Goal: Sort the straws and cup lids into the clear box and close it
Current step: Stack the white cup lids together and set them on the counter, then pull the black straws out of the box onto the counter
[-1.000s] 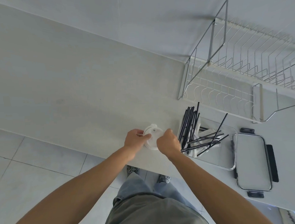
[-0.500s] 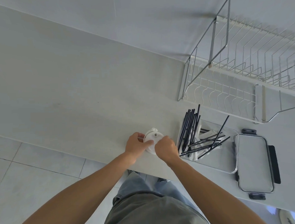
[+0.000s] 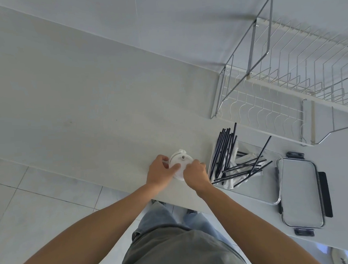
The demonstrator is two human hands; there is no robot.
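Both hands, the left hand (image 3: pixel 161 172) and right hand (image 3: pixel 196 175), pinch the white cup lids (image 3: pixel 178 161) on the table (image 3: pixel 88 115) beside the clear box (image 3: pixel 255 188), and a loose grip could let the stack slide apart and spill.

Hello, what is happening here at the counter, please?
A person stands at a pale counter and holds a small stack of white cup lids with both hands, the left hand and the right hand on either side. To the right, the clear box is open and already holds black straws. The box lid lies beside it, not yet on. A wire dish rack stands behind.
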